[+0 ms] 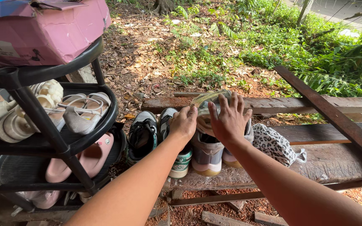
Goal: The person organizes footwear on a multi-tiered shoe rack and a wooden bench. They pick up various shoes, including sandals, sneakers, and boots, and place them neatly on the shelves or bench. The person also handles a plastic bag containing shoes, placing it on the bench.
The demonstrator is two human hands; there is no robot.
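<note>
Both bare arms are out over a low wooden bench [348, 165], and the hands meet at a crumpled clear plastic bag [208, 100]. The left hand [184, 122] has its fingers curled and pinching the bag's near-left edge; the right hand [230, 119] lies flat and spread, fingers up against the bag's right side, palm pressing rather than clenched; so both hands are on the bag, one nipping it, one open against it.

The bag sits right at the fingertips, on top of a pale sneaker with a lilac heel [206, 152], which stands directly beneath the two wrists; its partner [231, 158] shows just right of the right wrist, mostly hidden by the hand. Just left of the left hand stands a white sneaker with a green-trimmed sole [180, 161], passing under the left forearm; beyond it, further left, a black and grey sneaker [142, 136]. To the right of the right hand, touching the hidden shoe, lies a leopard-print cloth [275, 144].

Well off to the left of the grip is a black plastic shoe rack [42, 121]; white strappy sandals [80, 111] on its middle shelf, pink slippers [91, 157] below, a battered pink cardboard box [47, 31] on top. Beyond the fingertips runs a rough timber rail [315, 104], then dry leaves and green weeds [214, 54].
</note>
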